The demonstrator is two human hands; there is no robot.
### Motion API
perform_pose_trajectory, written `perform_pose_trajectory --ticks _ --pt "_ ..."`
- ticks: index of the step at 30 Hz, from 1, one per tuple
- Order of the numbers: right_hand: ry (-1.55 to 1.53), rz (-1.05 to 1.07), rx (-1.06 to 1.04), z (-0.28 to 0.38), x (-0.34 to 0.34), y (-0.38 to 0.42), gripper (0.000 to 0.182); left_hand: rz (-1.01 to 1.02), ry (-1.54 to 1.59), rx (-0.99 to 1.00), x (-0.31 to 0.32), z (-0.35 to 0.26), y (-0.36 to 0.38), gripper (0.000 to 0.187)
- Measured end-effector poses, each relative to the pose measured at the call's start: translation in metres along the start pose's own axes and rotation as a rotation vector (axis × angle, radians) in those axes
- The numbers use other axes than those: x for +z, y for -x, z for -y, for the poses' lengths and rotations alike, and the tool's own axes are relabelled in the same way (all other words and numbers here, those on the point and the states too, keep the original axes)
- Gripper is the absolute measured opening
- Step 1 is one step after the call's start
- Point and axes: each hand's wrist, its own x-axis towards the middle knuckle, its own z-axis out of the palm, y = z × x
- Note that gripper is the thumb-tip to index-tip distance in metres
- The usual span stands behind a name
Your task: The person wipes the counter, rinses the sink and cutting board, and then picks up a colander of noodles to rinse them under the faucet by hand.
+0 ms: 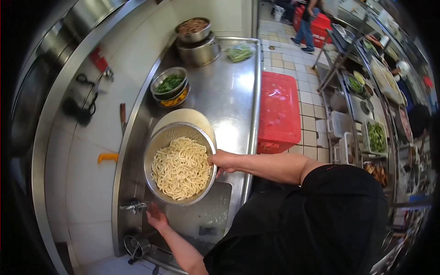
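The right hand (223,161) grips the rim of a metal strainer (158,151) full of noodles (181,168), held over the sink (208,215). The left hand (156,217) lies open below the strainer, near the tap (133,206); I cannot tell if it touches the strainer. To do this well, I think the strainer should stay level and right over the sink, so water drips in and no noodles slide out. A round board (197,118) sits just behind.

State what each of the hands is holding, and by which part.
The right hand grips the metal colander of noodles by its rim, over the sink. The left hand is under the colander's lower edge; whether it touches is unclear.
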Motion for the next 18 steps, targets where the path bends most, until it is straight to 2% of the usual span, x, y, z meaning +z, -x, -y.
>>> perform_pose_trajectory --ticks 2,3,4,7,9,13,15,18 --pt "0.030 -0.034 0.011 0.003 -0.003 0.025 0.038 -0.268 0.002 0.124 -0.014 -0.039 -0.015 0.034" --pt "-0.057 -0.084 -0.064 0.007 -0.007 0.040 0.035 -0.192 -0.027 0.119 -0.031 -0.058 -0.024 0.027" --pt "-0.136 -0.133 -0.131 0.013 -0.020 0.049 0.033 -0.199 -0.037 0.124 -0.017 -0.061 -0.012 0.027" --pt "-0.291 -0.221 -0.134 0.031 -0.058 0.042 0.038 -0.201 -0.035 0.170 0.002 -0.053 -0.030 0.026" --pt "-0.333 -0.249 -0.144 0.040 -0.086 0.039 0.045 -0.260 -0.172 0.171 -0.003 -0.047 -0.031 0.029" --pt "-0.358 -0.301 -0.206 0.058 -0.148 0.017 0.047 -0.276 -0.238 0.123 -0.025 -0.024 0.017 0.033" --pt "-0.414 -0.346 -0.248 0.059 -0.188 -0.012 0.048 -0.281 -0.302 -0.025 -0.054 -0.011 0.040 0.042" --pt "-0.402 -0.386 -0.298 0.087 -0.212 -0.011 0.049 -0.431 -0.294 -0.187 -0.149 0.022 0.059 0.069"
